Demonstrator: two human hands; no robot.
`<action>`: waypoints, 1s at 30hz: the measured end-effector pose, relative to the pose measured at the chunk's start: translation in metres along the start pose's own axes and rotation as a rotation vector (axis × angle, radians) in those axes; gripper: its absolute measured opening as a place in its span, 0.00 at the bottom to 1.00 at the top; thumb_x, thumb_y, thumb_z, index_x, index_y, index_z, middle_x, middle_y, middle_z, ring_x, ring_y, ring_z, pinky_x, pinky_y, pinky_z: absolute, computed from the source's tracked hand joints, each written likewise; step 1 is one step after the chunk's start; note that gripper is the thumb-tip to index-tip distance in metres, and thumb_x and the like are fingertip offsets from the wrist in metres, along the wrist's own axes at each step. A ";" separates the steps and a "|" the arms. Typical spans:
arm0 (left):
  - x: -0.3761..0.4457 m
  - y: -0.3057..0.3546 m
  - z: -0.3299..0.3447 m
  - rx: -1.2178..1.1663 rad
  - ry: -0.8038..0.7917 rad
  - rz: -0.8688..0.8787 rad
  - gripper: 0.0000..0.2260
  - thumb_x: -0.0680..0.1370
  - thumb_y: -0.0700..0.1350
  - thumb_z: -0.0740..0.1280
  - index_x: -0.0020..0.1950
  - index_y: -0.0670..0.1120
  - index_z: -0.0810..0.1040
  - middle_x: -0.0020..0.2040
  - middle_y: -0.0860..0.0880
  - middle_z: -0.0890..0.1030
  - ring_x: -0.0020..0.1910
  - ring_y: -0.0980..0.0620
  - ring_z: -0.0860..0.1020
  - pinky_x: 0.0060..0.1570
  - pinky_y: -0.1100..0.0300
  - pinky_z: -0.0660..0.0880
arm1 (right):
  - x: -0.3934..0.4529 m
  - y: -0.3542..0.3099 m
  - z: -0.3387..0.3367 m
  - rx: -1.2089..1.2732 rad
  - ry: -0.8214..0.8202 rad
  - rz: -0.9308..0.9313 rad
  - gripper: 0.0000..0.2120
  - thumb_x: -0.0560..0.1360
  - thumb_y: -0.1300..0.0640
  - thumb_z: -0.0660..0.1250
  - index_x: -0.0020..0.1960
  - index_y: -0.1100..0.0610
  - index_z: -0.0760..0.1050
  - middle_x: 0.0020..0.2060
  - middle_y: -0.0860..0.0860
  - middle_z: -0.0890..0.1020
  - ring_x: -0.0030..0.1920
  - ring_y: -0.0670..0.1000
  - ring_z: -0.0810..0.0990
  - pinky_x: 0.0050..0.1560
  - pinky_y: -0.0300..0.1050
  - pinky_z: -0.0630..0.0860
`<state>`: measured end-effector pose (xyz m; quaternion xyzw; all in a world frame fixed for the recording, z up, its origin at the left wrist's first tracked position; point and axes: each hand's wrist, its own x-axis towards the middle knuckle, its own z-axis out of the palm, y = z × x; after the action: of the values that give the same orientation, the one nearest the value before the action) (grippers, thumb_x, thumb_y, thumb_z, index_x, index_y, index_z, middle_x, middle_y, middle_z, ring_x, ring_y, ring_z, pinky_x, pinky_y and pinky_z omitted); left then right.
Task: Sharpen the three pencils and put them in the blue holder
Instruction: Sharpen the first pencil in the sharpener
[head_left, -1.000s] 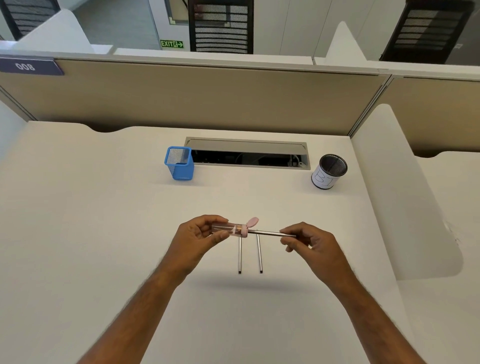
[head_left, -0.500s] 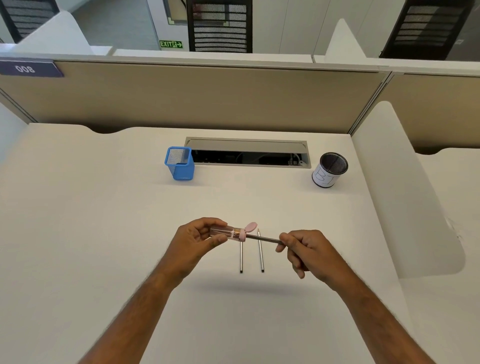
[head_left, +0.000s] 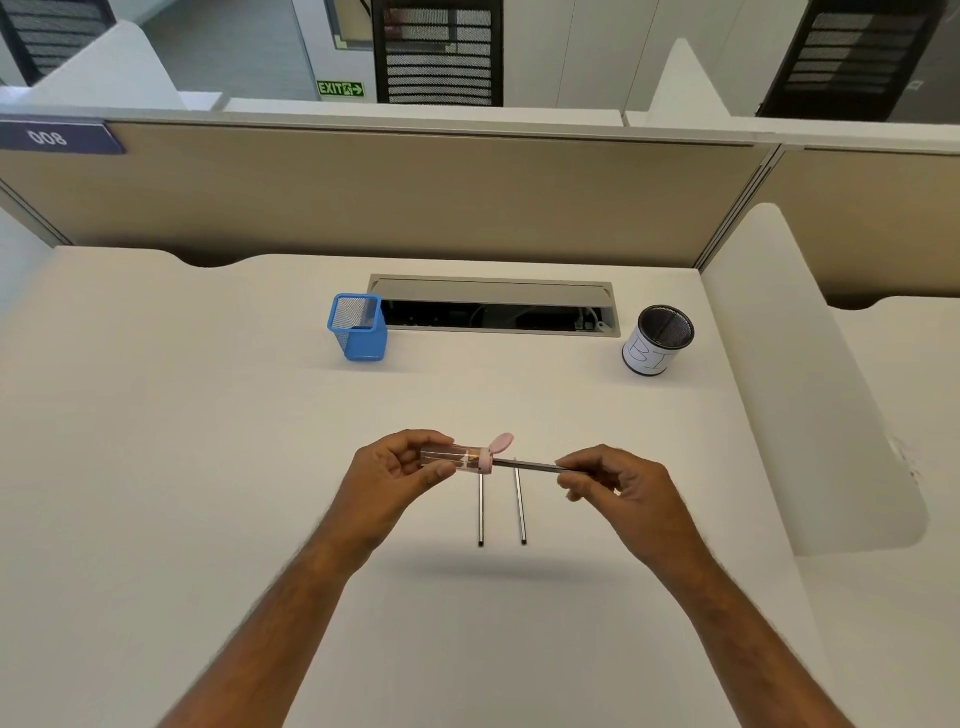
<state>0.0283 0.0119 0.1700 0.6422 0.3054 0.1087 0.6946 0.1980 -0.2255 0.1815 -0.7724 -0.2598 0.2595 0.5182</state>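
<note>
My left hand (head_left: 387, 470) grips a clear tube sharpener (head_left: 457, 458) with a pink end and an open pink flap, held level above the desk. A dark pencil (head_left: 527, 465) is stuck into the pink end, and my right hand (head_left: 615, 486) pinches its other end. Two more pencils (head_left: 481, 512) (head_left: 520, 512) lie side by side on the desk just below, pointing away from me. The blue mesh holder (head_left: 358, 327) stands at the back, left of centre, and looks empty.
A round black mesh cup with a white label (head_left: 657, 340) stands at the back right. A cable slot (head_left: 493, 309) opens in the desk between the two holders. A beige partition (head_left: 415, 197) closes the back; a white divider (head_left: 810, 384) bounds the right side.
My right hand has turned on the pencil, curling under half a second ago and now back to a fingertip pinch. The sharpener and left hand stay in place.
</note>
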 end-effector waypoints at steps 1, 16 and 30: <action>0.000 0.000 0.000 0.000 -0.001 -0.001 0.11 0.78 0.35 0.77 0.60 0.45 0.86 0.55 0.47 0.91 0.56 0.51 0.89 0.57 0.62 0.84 | 0.000 0.000 0.000 -0.009 0.004 -0.012 0.09 0.77 0.63 0.76 0.49 0.49 0.86 0.40 0.47 0.88 0.40 0.49 0.87 0.46 0.37 0.79; 0.000 0.000 0.001 0.026 -0.017 0.004 0.12 0.78 0.34 0.76 0.59 0.46 0.86 0.54 0.50 0.91 0.55 0.54 0.89 0.54 0.65 0.83 | 0.007 0.002 0.000 0.080 -0.163 0.115 0.09 0.85 0.53 0.65 0.60 0.51 0.83 0.37 0.55 0.87 0.31 0.53 0.82 0.33 0.35 0.70; 0.002 -0.001 0.000 0.022 -0.016 -0.003 0.11 0.78 0.36 0.77 0.59 0.46 0.86 0.54 0.49 0.91 0.55 0.52 0.89 0.56 0.63 0.84 | 0.003 0.007 -0.002 0.025 -0.052 0.017 0.08 0.81 0.64 0.71 0.49 0.53 0.86 0.36 0.54 0.86 0.35 0.54 0.85 0.47 0.41 0.80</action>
<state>0.0290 0.0129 0.1684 0.6502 0.3020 0.0988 0.6901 0.2022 -0.2275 0.1748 -0.7609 -0.2635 0.2871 0.5188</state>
